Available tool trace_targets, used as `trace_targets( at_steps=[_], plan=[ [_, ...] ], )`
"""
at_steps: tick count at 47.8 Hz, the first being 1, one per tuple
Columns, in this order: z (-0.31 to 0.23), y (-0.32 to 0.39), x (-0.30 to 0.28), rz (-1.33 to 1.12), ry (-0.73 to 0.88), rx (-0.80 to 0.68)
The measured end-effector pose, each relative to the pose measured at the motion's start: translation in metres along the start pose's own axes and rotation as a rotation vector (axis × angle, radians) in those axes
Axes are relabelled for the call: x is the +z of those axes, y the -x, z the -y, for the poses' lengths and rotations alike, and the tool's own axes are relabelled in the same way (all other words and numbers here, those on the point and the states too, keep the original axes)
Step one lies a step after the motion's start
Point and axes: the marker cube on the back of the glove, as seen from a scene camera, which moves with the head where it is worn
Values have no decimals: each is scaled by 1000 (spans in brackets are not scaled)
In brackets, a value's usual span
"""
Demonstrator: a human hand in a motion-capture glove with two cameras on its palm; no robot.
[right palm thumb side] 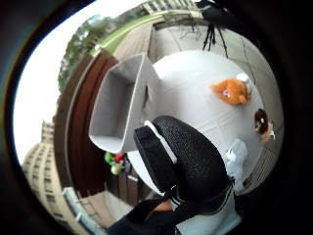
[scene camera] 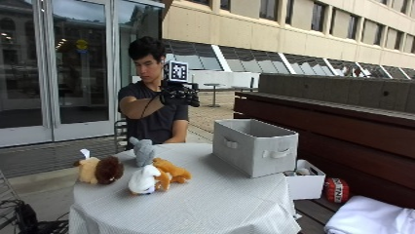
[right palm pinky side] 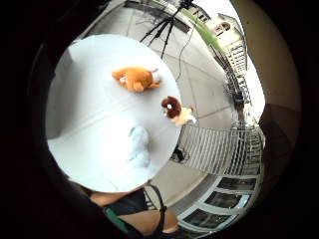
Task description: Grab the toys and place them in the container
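Fingers (right palm thumb side: 188, 161) of the gloved right hand (scene camera: 181, 92) look loosely bent and hold nothing; the hand is up high over the counter (scene camera: 214, 204). From left to right sit the brown-headed plush dog (scene camera: 99, 169), the grey elephant toy (scene camera: 142, 151), the orange and white plush fox (scene camera: 158, 178), then the grey fabric container (scene camera: 254, 146). The toys look soft and light, easy to squeeze round the body. Nothing blocks the way to the open container. A small white box (scene camera: 305, 184) sits beside the counter.

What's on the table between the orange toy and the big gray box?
Nothing. In the outside view, only bare tablecloth lies between the orange toy and the gray box.
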Motion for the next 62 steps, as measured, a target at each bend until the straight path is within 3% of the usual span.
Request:
trace_targets(
  at_steps=[3,8,12,15,20,25,30,37,41,45,53,62],
  plan=[
    [0,-18,4,-40,-83,-147],
    [-33,-61,5,-65,-31,-34],
    [-33,-86,15,-49,-131,-173],
    [-37,-97,24,-44,-153,-197],
    [-43,-110,42,-29,-117,-193],
    [-56,-115,71,-25,-5,-8],
    [-46,-133,113,-14,-74,-196],
    [-52,-137,150,20,-51,-14],
    [-50,-144,168,36,-24,-129],
    [-48,-144,188,48,-13,-81],
    [-59,-148,216,79,167,-128],
    [-63,-146,241,124,163,-131]
  ],
)
